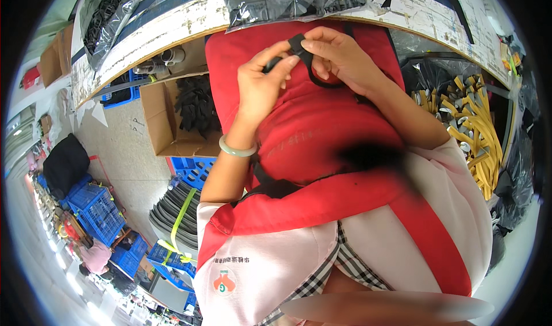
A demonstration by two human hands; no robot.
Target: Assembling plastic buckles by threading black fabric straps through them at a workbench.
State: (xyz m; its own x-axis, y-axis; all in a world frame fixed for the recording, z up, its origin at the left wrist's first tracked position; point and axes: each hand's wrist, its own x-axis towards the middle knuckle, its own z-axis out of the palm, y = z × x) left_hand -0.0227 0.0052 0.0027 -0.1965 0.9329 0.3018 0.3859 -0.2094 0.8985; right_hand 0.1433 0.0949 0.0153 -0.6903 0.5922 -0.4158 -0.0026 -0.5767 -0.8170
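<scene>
Our left hand point(261, 84) and right hand point(339, 56) each pinch a small black plastic buckle point(298, 43) over red padded fabric point(322, 130), just below the worn wooden bench point(172, 24); an open cardboard box point(167, 119) sits on the floor beneath it.

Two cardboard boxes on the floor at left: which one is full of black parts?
The open cardboard box nearest the person's left hand, beside the red fabric: black pieces fill it. The smaller box further left shows none.

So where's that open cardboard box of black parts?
The open brown cardboard box of black parts sits on the floor at the person's left, under the workbench edge, beside the left hand.
</scene>
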